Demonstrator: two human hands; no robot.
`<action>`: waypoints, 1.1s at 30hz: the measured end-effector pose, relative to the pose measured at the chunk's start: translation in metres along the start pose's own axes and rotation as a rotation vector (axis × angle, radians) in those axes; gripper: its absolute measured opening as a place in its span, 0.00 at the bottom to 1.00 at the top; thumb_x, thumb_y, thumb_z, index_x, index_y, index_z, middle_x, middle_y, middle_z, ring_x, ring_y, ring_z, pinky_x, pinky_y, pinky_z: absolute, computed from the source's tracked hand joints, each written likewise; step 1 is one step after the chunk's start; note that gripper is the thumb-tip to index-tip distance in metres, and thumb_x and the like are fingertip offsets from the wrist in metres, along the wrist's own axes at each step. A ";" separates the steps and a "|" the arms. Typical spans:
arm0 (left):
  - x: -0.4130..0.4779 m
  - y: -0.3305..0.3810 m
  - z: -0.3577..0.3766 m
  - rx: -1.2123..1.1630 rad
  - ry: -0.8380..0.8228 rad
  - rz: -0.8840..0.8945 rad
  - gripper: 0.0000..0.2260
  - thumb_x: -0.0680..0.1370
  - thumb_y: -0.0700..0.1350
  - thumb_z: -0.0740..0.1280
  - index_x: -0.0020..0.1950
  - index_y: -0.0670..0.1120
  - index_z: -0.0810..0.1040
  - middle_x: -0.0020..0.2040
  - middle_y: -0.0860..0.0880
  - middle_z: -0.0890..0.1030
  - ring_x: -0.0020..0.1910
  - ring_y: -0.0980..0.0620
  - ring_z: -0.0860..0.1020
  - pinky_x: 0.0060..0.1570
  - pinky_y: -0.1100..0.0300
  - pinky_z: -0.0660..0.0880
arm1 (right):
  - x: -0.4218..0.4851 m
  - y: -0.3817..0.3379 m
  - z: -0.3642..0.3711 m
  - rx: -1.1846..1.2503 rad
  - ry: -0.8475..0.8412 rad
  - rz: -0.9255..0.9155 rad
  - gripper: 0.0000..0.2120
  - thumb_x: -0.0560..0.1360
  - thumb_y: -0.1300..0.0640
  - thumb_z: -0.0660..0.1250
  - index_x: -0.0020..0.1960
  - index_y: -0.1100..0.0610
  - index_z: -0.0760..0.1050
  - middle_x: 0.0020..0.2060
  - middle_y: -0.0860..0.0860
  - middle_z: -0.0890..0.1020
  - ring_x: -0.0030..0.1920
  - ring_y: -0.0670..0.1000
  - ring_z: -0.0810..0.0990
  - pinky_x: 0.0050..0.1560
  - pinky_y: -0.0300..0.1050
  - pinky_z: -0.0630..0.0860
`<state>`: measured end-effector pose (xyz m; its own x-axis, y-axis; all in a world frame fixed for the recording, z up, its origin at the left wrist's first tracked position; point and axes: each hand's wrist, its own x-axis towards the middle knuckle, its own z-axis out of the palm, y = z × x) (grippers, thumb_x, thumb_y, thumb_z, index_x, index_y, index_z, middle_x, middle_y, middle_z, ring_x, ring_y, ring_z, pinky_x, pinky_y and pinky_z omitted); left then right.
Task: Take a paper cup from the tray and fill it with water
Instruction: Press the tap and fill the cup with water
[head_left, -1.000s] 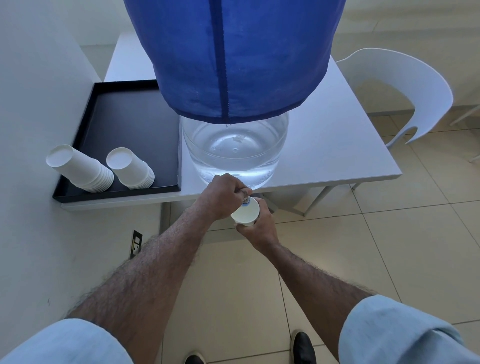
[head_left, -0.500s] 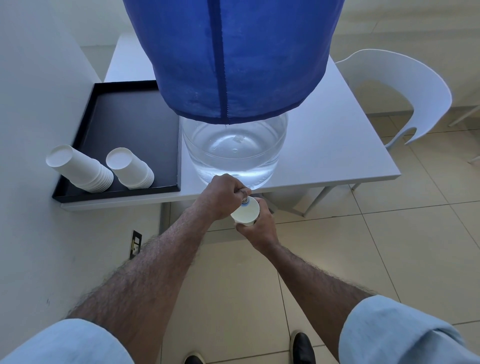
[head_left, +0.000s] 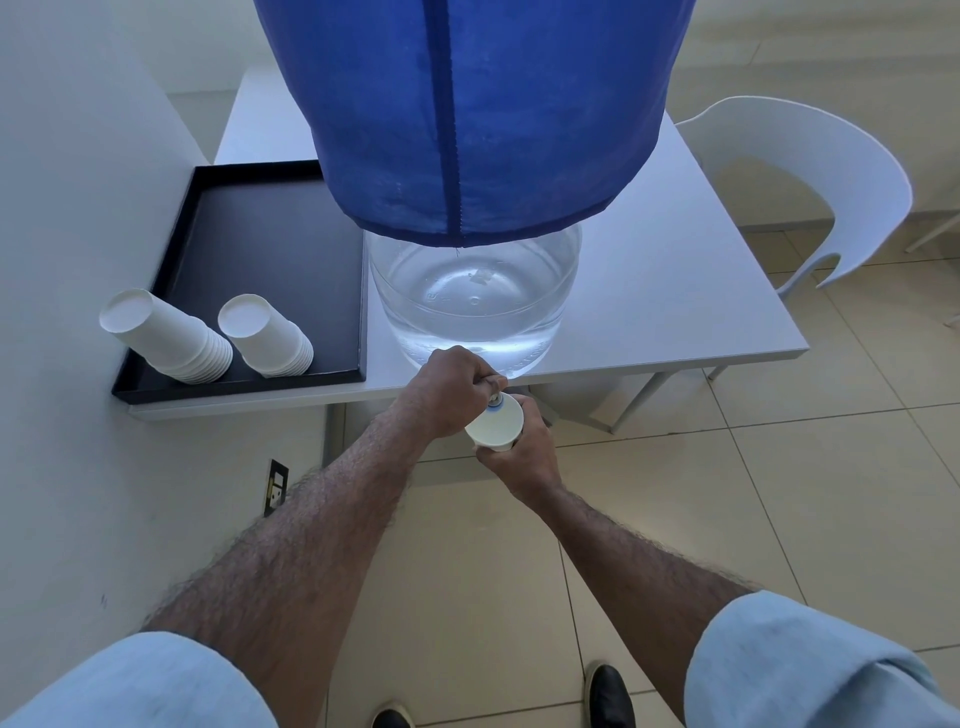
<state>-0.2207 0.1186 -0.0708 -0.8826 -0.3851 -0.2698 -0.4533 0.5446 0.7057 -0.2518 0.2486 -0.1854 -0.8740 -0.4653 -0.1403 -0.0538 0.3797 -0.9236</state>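
Paper cup (head_left: 494, 422) is kept under the tap of the water jug (head_left: 474, 296), at its near edge. Left hand (head_left: 448, 387) stays clenched on the tap, right hand (head_left: 522, 449) grasping the cup; nothing has shifted, so filling is judged ongoing.

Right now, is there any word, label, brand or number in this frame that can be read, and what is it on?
None can be read.
Water jug: faint embossed marks on the clear base, too blurred to read.
Blue cover, paper cups, black tray, held paper cup: no print visible.
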 end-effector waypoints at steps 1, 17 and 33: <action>0.000 0.000 0.000 -0.004 -0.001 -0.003 0.11 0.78 0.47 0.66 0.47 0.42 0.86 0.40 0.49 0.83 0.33 0.59 0.75 0.33 0.64 0.69 | 0.000 0.000 0.000 0.000 0.003 0.003 0.30 0.62 0.62 0.79 0.60 0.53 0.72 0.49 0.50 0.82 0.49 0.51 0.81 0.46 0.45 0.79; -0.003 0.002 0.000 -0.011 0.006 0.017 0.11 0.79 0.47 0.66 0.46 0.42 0.85 0.32 0.57 0.77 0.26 0.61 0.70 0.24 0.75 0.65 | 0.000 -0.002 -0.003 0.011 0.006 -0.009 0.29 0.62 0.63 0.78 0.59 0.52 0.72 0.48 0.48 0.82 0.47 0.46 0.80 0.42 0.32 0.74; -0.015 0.003 0.004 -0.002 0.009 0.060 0.10 0.79 0.43 0.65 0.51 0.40 0.85 0.53 0.44 0.86 0.53 0.45 0.81 0.56 0.47 0.78 | -0.001 0.003 -0.003 0.032 0.001 0.016 0.29 0.62 0.62 0.78 0.58 0.49 0.71 0.48 0.47 0.82 0.48 0.49 0.81 0.45 0.46 0.80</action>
<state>-0.2092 0.1289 -0.0669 -0.9070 -0.3583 -0.2214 -0.3995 0.5654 0.7216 -0.2519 0.2524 -0.1868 -0.8749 -0.4590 -0.1546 -0.0245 0.3608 -0.9323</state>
